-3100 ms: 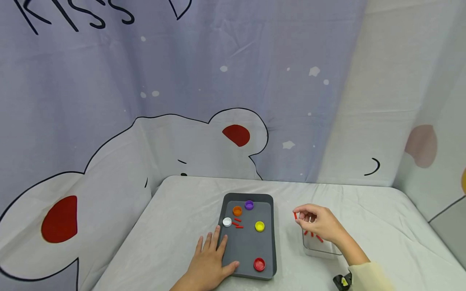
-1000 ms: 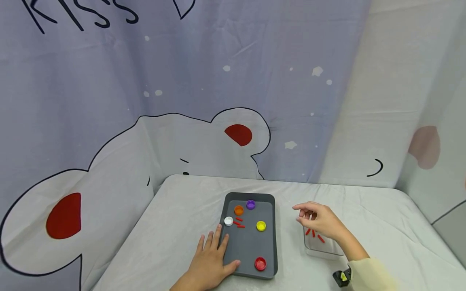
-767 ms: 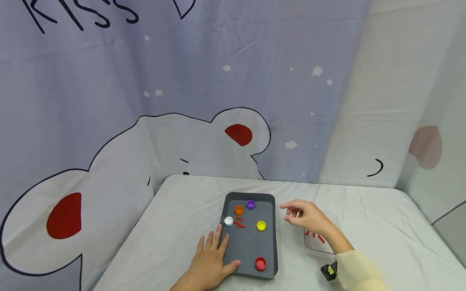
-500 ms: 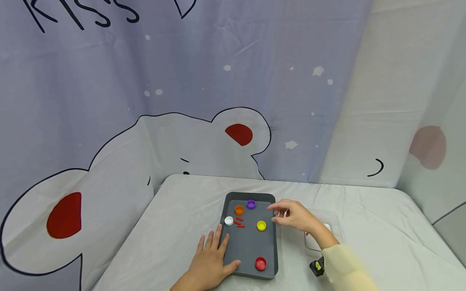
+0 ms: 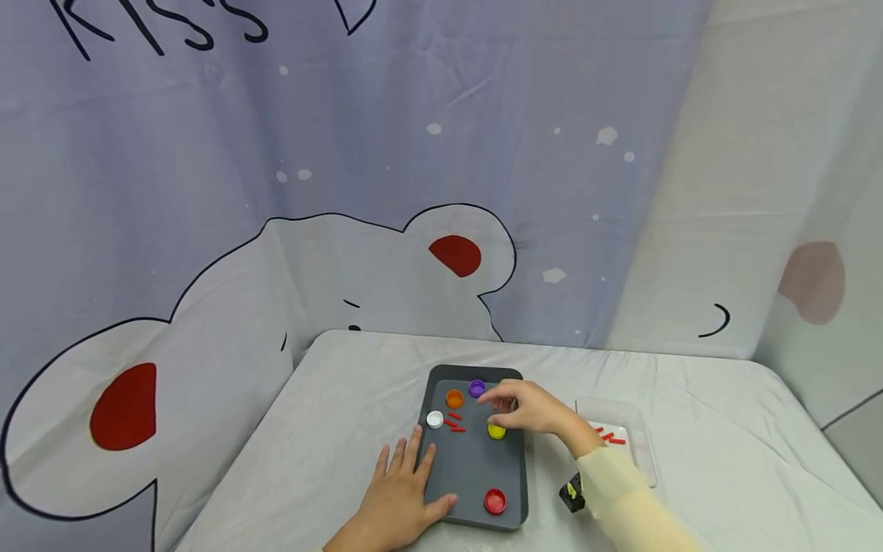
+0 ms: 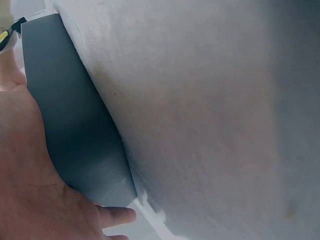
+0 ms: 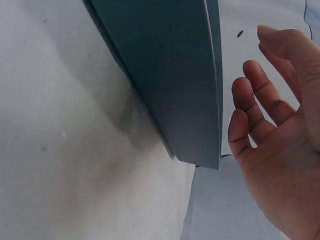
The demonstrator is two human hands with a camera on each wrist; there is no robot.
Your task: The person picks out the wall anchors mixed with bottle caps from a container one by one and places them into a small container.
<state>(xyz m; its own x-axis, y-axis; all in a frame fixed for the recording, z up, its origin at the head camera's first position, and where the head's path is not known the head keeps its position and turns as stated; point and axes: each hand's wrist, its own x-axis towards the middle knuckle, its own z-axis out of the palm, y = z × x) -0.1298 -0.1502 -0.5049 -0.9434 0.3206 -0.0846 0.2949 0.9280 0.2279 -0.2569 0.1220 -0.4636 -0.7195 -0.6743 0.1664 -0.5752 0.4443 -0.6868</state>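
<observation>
My left hand (image 5: 398,494) lies with fingers spread over the left rim of a dark grey tray (image 5: 476,468). In the left wrist view, its palm is beside the tray's side wall (image 6: 75,110). My right hand (image 5: 527,406) hovers over the tray's right side, fingers loosely bent, with a gap between thumb and fingertips. It partly covers a yellow round cap (image 5: 496,432). The right wrist view shows nothing between the fingers (image 7: 255,75). Purple (image 5: 477,389), orange (image 5: 454,399), white (image 5: 434,419) and red (image 5: 495,501) caps sit in the tray, with three short red sticks (image 5: 452,422).
A clear plastic box (image 5: 641,452) with several red sticks (image 5: 607,437) stands right of the tray, partly behind the right forearm. A black wrist device (image 5: 572,493) shows at the right sleeve. White cloth (image 5: 331,429) covers the table, and a printed curtain hangs behind.
My right hand held a red stick near the box earliest, and no stick shows in it later. It has since moved left over the tray. My left hand stays on the rim.
</observation>
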